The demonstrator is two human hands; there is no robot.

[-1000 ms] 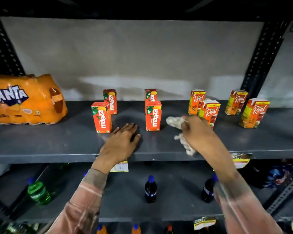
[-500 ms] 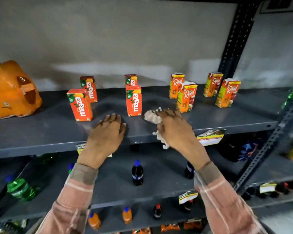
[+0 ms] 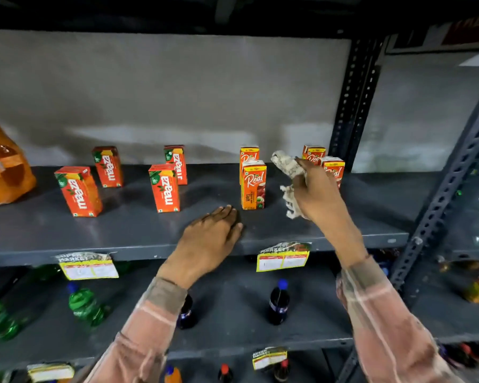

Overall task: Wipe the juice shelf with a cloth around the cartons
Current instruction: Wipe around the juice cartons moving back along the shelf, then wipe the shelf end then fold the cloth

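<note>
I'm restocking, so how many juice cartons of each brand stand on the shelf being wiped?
Maaza cartons: 4
Real cartons: 4
Total: 8

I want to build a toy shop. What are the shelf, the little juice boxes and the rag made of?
Shelf: probably painted metal, dark grey with a dull sheen.
Juice boxes: seemingly glossy printed carton, with sharp folded edges.
Rag: soft, crumpled, whitish cloth, drooping from the right hand.
</note>
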